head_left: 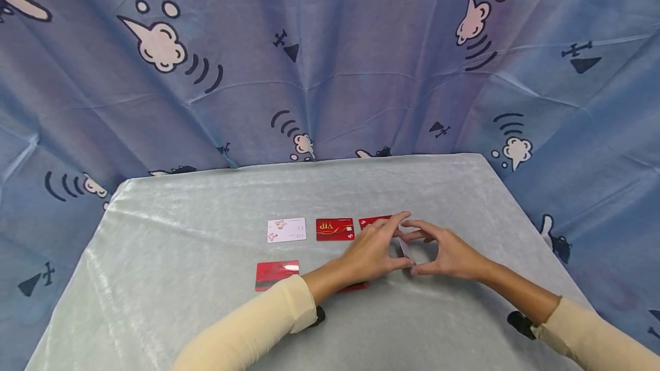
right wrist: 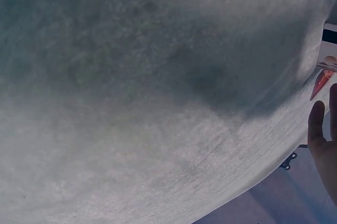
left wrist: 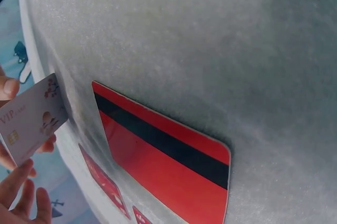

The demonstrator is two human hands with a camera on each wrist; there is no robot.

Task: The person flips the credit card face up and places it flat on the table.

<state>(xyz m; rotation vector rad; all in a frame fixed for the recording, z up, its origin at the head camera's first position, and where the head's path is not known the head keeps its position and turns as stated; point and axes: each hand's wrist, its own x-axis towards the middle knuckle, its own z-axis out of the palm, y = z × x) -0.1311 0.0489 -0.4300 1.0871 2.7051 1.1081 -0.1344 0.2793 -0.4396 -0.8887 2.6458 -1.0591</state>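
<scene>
Both hands meet over the right part of the table, around a white card (head_left: 405, 248) that stands tilted on edge. The left hand (head_left: 368, 252) pinches it, thumb low and index finger high. From the other side, the right hand (head_left: 452, 253) pinches it likewise. In the left wrist view, the white card (left wrist: 34, 119) shows "VIP" lettering, a gold chip and flowers; fingers (left wrist: 45, 145) show behind it. The right wrist view catches only part of the right hand (right wrist: 324, 142), plus the card's back (right wrist: 328, 50) with a dark stripe.
Behind the hands lie a white flowered card (head_left: 286, 230), a red VIP card (head_left: 335, 229) and another red card (head_left: 372, 221), partly hidden. Nearer lies a red striped card (head_left: 277, 275); the left forearm covers most of another (head_left: 357, 287). A patterned blue curtain (head_left: 330, 85) backs the pale cloth-covered table (head_left: 170, 245).
</scene>
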